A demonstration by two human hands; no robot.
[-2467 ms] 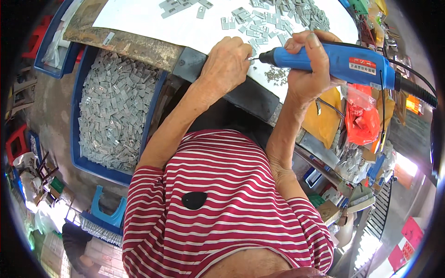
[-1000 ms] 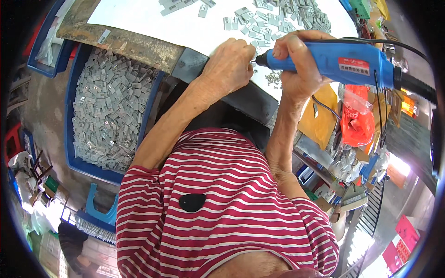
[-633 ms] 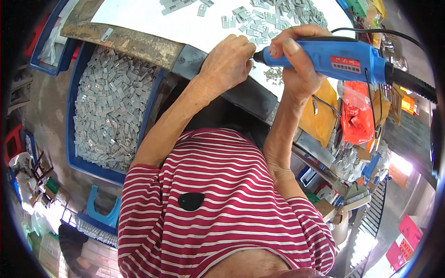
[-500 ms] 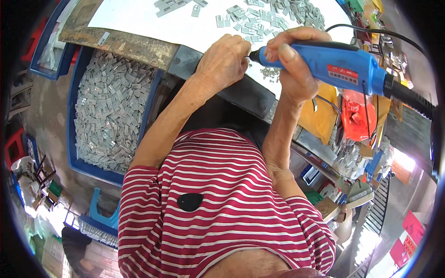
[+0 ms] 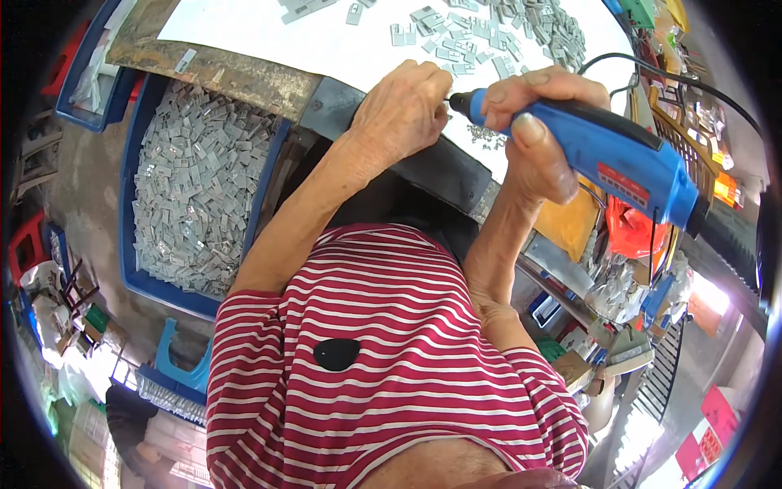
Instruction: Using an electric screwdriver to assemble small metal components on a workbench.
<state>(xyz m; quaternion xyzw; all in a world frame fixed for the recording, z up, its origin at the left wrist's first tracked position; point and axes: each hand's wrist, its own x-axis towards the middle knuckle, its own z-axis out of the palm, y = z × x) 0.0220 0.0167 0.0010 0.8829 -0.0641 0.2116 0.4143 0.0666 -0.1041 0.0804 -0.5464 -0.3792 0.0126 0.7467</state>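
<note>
My right hand (image 5: 542, 134) grips a blue electric screwdriver (image 5: 607, 151) with a black nose and a cable at its back end. The tool points left, and its tip comes up to the fingers of my left hand (image 5: 403, 110). Those fingers are curled in a pinch over the table's near edge; whatever they hold is hidden behind them. Beyond the hands, small flat grey pieces (image 5: 456, 41) lie scattered on a white sheet (image 5: 236, 23). Tiny dark screw-like bits (image 5: 489, 137) form a loose patch on the sheet, just below the tool's nose.
A blue bin (image 5: 128, 220) full of grey pieces stands left of my left arm, below the worn table edge (image 5: 244, 80). A black cable (image 5: 676, 69) arcs over the right side. A red plastic bag (image 5: 631, 232) and yellow-brown packaging (image 5: 566, 222) sit beyond my right forearm.
The screwdriver has tilted, its back end swinging down toward me, and its tip has shifted slightly right. My right hand turned with it. The left hand stays pinched, moved a little right.
</note>
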